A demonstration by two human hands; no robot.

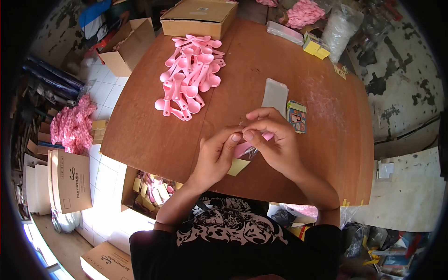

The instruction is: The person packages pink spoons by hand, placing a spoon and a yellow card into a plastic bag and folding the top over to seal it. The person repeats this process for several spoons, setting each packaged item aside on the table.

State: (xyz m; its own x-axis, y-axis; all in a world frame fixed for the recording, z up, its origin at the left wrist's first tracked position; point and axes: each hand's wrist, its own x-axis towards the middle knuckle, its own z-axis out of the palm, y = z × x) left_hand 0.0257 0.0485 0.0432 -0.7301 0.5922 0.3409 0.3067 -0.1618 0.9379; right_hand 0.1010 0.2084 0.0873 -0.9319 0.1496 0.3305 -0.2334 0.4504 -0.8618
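Both hands meet over the table's near part, fingertips pinched close together. My left hand has thumb and forefinger pressed together; what it pinches is too small to make out. Opposite it, my right hand also pinches with thumb and forefinger, its item hidden. Beneath the fingers lie a pink item, partly covered, and a pale yellow card. Just beyond my right hand rest a stack of clear plastic sleeves and a small blue printed pack. A pile of pink spoons is farther left.
The brown wooden table holds a cardboard box at its far edge and yellow packs at the far right. An open carton stands below the left edge. Another person is at the upper left.
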